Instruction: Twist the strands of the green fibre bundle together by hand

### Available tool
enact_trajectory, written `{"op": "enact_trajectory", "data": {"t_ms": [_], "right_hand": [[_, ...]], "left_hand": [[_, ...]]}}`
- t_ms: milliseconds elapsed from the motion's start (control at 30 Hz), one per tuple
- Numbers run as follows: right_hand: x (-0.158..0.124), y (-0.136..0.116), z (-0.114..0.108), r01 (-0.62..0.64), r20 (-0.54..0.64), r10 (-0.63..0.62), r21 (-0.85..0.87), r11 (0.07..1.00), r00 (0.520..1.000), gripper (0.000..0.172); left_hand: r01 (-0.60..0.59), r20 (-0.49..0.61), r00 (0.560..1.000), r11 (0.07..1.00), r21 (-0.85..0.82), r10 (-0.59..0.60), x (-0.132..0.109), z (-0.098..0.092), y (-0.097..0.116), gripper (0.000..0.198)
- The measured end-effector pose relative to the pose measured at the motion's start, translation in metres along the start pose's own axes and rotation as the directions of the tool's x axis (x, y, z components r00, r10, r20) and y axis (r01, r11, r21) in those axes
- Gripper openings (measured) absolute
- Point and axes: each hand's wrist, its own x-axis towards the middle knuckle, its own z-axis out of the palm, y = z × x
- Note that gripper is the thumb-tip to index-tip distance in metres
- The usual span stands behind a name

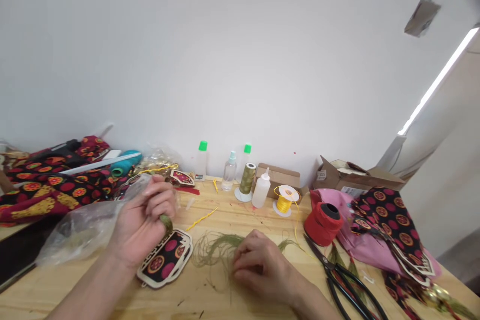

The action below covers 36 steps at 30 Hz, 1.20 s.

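My left hand (150, 220) is raised over the left of the table, its fingers curled around a bundle of olive-green thread (167, 225). Just below it lies a wooden-framed piece with dark floral fabric (167, 262). My right hand (262, 267) rests low at the middle, fingers pinched together on loose green threads (219, 246). These threads spread in a tangle to its left, and some stick out on its right. To the right of that hand, large black-handled scissors (332, 267) lie on the wood, near a red thread spool (323, 224).
Along the wall stand a green thread cone (247, 180), a white squeeze bottle (261, 190), a clear bottle (229, 172) and a yellow cord spool (285, 201). Patterned fabric (56, 185) and a plastic bag (80, 232) cover the left. A cardboard box (352, 177) sits back right.
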Motion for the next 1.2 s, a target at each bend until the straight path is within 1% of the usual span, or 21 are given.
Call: {"op": "enact_trajectory", "data": {"t_ms": [67,133,200,233,300,367,433,500,533,600,667,767,800,867,933,1000,1067,1100,1133,1167,1200], "right_hand": [[0.002,-0.006,0.002,0.035,0.043,-0.034,-0.01,0.999,0.998,0.012],[0.005,-0.012,0.006,0.061,0.063,-0.06,-0.018,0.998,0.996,0.015],[0.007,-0.012,0.008,0.075,0.017,-0.075,-0.031,0.997,0.997,0.025],[0.007,-0.009,0.007,0.065,-0.043,-0.067,-0.038,0.997,0.997,0.028],[0.005,0.002,0.0,-0.015,-0.217,0.005,-0.048,0.999,0.976,0.025],[0.0,0.018,-0.017,-0.167,-0.364,0.134,-0.059,0.984,0.922,0.017],[-0.008,0.032,-0.04,-0.319,-0.373,0.252,-0.13,0.939,0.893,0.018],[-0.018,0.04,-0.065,-0.385,-0.372,0.304,-0.164,0.908,0.877,0.021],[-0.023,0.041,-0.075,-0.405,-0.339,0.329,-0.187,0.895,0.882,0.019],[-0.032,0.039,-0.089,-0.432,-0.228,0.381,-0.252,0.866,0.896,0.017],[-0.039,0.034,-0.094,-0.452,-0.117,0.438,-0.32,0.833,0.891,0.018],[-0.042,0.029,-0.089,-0.47,-0.045,0.492,-0.384,0.795,0.869,0.01],[-0.041,0.029,-0.086,-0.472,-0.032,0.503,-0.399,0.786,0.864,0.012],[-0.038,0.03,-0.079,-0.472,-0.006,0.518,-0.42,0.775,0.855,0.022],[-0.033,0.029,-0.071,-0.466,0.021,0.523,-0.425,0.776,0.852,0.027],[-0.029,0.025,-0.064,-0.439,0.049,0.497,-0.401,0.804,0.866,0.03],[-0.028,0.018,-0.058,-0.409,0.063,0.463,-0.373,0.833,0.884,0.032],[-0.028,0.014,-0.057,-0.407,0.064,0.459,-0.368,0.836,0.886,0.029],[-0.03,0.011,-0.057,-0.415,0.062,0.468,-0.373,0.83,0.882,0.025],[-0.032,0.008,-0.059,-0.43,0.059,0.487,-0.388,0.815,0.871,0.021],[-0.035,0.005,-0.061,-0.446,0.055,0.509,-0.406,0.798,0.859,0.018]], "left_hand": [[0.025,-0.019,1.0,1.0,0.008,-0.025,0.002,-0.004,-0.001,0.028],[0.04,-0.047,0.998,0.999,0.01,-0.04,0.003,-0.008,-0.004,0.029],[0.039,-0.057,0.998,0.999,0.013,-0.038,0.004,-0.01,-0.008,0.029],[0.037,-0.059,0.998,0.999,0.015,-0.036,0.004,-0.01,-0.009,0.029],[0.033,-0.061,0.998,0.999,0.024,-0.031,0.004,-0.009,-0.01,0.029],[0.039,-0.071,0.997,0.998,0.047,-0.036,0.003,-0.009,-0.012,0.03],[0.077,-0.099,0.993,0.991,0.112,-0.066,0.003,-0.012,-0.015,0.03],[0.174,-0.155,0.978,0.956,0.238,-0.139,0.002,-0.017,-0.021,0.026],[0.242,-0.194,0.963,0.918,0.315,-0.187,0.002,-0.02,-0.025,0.023],[0.372,-0.264,0.924,0.811,0.452,-0.276,0.0,-0.026,-0.033,0.018],[0.452,-0.294,0.892,0.719,0.529,-0.344,-0.002,-0.031,-0.041,0.02],[0.513,-0.322,0.859,0.659,0.55,-0.399,-0.005,-0.034,-0.05,0.018],[0.523,-0.327,0.852,0.652,0.549,-0.408,-0.005,-0.033,-0.052,0.016],[0.541,-0.343,0.841,0.631,0.556,-0.418,-0.007,-0.031,-0.056,0.014],[0.578,-0.388,0.816,0.58,0.574,-0.429,-0.009,-0.027,-0.059,0.014],[0.637,-0.451,0.769,0.477,0.605,-0.454,-0.013,-0.024,-0.062,0.014],[0.665,-0.494,0.732,0.334,0.668,-0.469,-0.015,-0.025,-0.064,0.016],[0.652,-0.501,0.731,0.256,0.714,-0.464,-0.016,-0.026,-0.064,0.017],[0.616,-0.494,0.747,0.181,0.767,-0.446,-0.017,-0.029,-0.064,0.018],[0.564,-0.477,0.773,0.109,0.819,-0.417,-0.016,-0.032,-0.063,0.02],[0.498,-0.449,0.813,0.043,0.866,-0.371,-0.015,-0.035,-0.062,0.02]]}}
